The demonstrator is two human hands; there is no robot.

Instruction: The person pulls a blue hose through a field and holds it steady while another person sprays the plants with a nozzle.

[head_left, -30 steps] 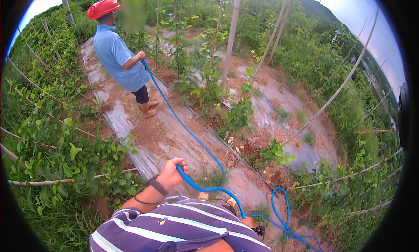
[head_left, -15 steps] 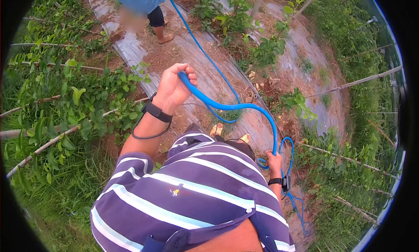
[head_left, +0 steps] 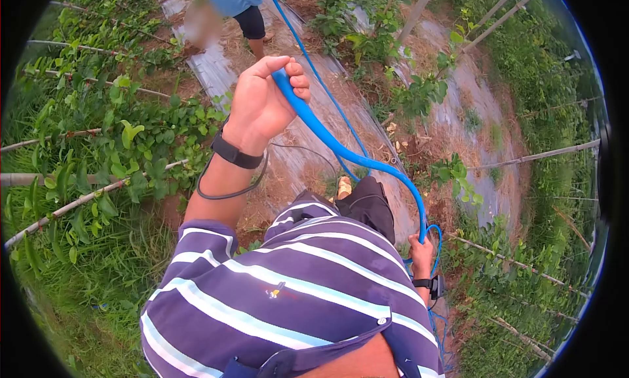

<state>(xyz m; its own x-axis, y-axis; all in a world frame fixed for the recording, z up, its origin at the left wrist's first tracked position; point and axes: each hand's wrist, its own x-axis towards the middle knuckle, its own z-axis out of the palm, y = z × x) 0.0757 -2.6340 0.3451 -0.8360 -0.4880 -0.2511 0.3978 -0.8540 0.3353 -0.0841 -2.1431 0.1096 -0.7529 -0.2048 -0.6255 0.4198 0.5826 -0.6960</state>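
Note:
A thick blue hose runs in a curve between my two hands. My left hand is raised in front of my chest, fingers wrapped around the hose's upper stretch. Lower on the right, by my hip, my right hand grips the same hose. A thinner-looking length of blue hose leads from beyond the left hand to the top of the view. Loops of it hang behind the right hand, partly hidden by the wrist and strap.
Ahead stands another person in a blue top and dark trousers, on the path covered with grey plastic sheet. Leafy plants line both sides. Wooden poles jut in from the left, and a slanting pole from the right.
My left hand has come up closer with the hose, pulling the curve straighter. One of my legs has stepped forward. The person ahead appears farther up in the view.

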